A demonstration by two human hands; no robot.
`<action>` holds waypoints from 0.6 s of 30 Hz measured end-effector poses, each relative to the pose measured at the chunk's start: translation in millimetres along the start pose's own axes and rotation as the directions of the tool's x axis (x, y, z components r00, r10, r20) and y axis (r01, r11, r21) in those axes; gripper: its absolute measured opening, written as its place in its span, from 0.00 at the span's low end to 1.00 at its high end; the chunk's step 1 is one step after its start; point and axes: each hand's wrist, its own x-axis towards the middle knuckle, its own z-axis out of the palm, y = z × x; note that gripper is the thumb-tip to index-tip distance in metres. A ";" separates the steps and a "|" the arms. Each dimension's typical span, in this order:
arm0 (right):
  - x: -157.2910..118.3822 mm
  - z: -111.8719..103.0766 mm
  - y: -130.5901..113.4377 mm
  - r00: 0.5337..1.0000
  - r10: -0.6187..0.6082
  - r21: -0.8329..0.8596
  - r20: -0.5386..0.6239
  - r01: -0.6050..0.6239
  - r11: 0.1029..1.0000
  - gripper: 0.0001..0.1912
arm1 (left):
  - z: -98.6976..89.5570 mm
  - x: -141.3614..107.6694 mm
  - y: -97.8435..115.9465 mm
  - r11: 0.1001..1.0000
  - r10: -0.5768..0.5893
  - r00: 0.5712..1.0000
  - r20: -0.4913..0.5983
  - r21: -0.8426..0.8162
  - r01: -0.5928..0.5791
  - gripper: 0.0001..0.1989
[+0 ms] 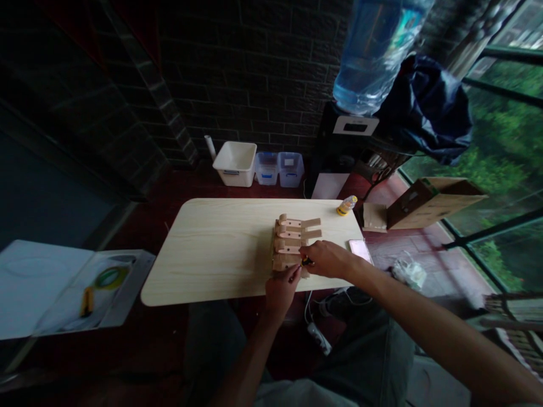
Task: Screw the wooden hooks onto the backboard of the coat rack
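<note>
A brown cardboard piece (288, 233) with several parallel strips and curled ends stands on the pale wooden table (216, 243). My right hand (324, 259) comes from the right, its fingers closed round a small black and yellow tool (307, 261) at the near right corner of the cardboard. My left hand (281, 288) is at the near edge, fingertips pinched close to the tool's tip. What the left fingers hold is too small to name. Both hands nearly meet there.
A clear bottle with yellow ends (347, 205) stands at the table's back right corner. A pale phone-like object (360, 249) lies at the right edge. An open white box (127, 294) is at the left; bins (235, 164) stand behind the table.
</note>
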 end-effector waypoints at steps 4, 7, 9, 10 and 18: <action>-3.6 -1.0 -2.6 1.000 0.005 0.006 0.003 -0.005 1.000 0.12 | 0.8 -2.1 -1.5 1.000 0.006 1.000 -0.012 0.014 -0.006 0.08; -7.9 -0.6 -4.3 1.000 0.005 0.051 -0.012 -0.004 0.999 0.12 | 1.5 -2.8 -1.6 1.000 0.001 1.000 0.007 0.015 -0.001 0.08; -11.0 0.6 -4.3 0.999 0.000 0.096 -0.041 0.004 0.995 0.12 | 2.0 -3.0 -1.5 1.000 -0.004 1.000 0.024 0.008 0.004 0.08; -12.5 1.5 -3.9 0.999 -0.001 0.114 -0.052 0.007 0.993 0.12 | 2.2 -3.1 -1.5 1.000 -0.011 1.000 0.026 0.004 0.011 0.08; -23.4 20.5 -1.2 0.993 0.075 0.186 -0.096 -0.056 0.981 0.11 | 1.1 -4.7 0.9 0.997 -0.054 0.997 0.047 -0.047 0.056 0.10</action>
